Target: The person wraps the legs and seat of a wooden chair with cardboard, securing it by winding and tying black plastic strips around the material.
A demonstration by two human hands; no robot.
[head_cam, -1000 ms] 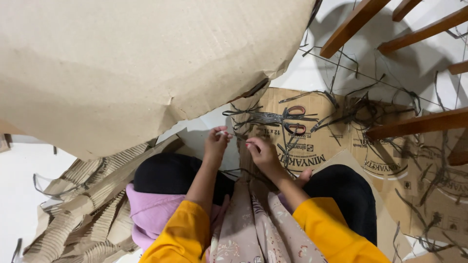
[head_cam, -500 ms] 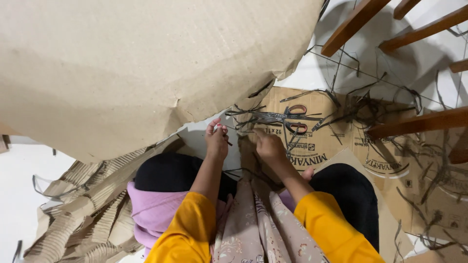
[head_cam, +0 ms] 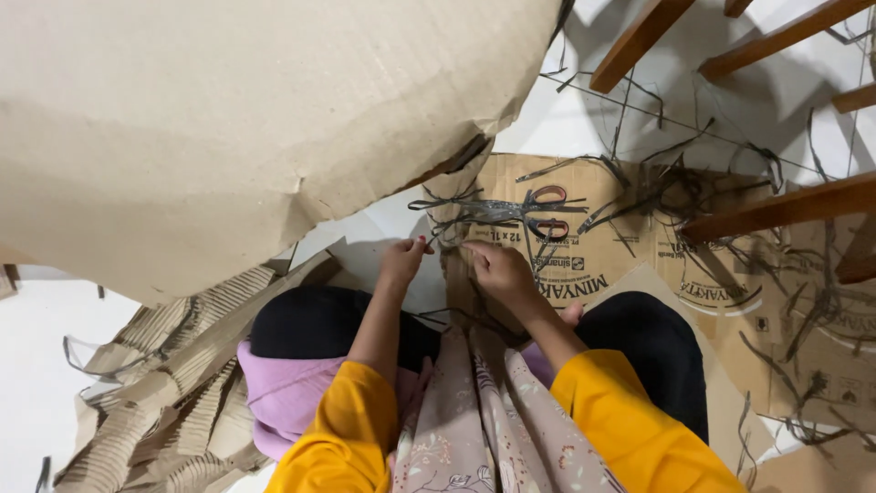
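Nearest you, your yellow sleeves (head_cam: 639,429) frame a patterned cloth (head_cam: 484,420) that falls between your knees, and a lilac garment (head_cam: 283,393) covers your left thigh. At near left, a heap of ridged corrugated strips (head_cam: 155,402) lies on the white floor (head_cam: 36,365).

Just beyond your lap, your left hand (head_cam: 403,260) is curled, its fingertips pressed together on a thin dark strand (head_cam: 436,245). Your right hand (head_cam: 497,269) sits just beside it to the right, knuckles up, fingers bent and pinching the same strand near its forefinger. The strand runs between the two hands, right at the near edge of the flat printed cardboard sheet (head_cam: 639,274) spread on the floor.

A little farther on that sheet lie scissors (head_cam: 525,212) with orange-red handles, blades pointing left, close to your right hand but not touching it. Loose dark strands (head_cam: 675,183) are tangled around and over them and scatter to the right.

At far right, brown wooden bars (head_cam: 785,205) cross above the floor. A large, bare cardboard panel (head_cam: 228,119) fills the far left, its torn edge hanging over the spot just beyond your left hand.
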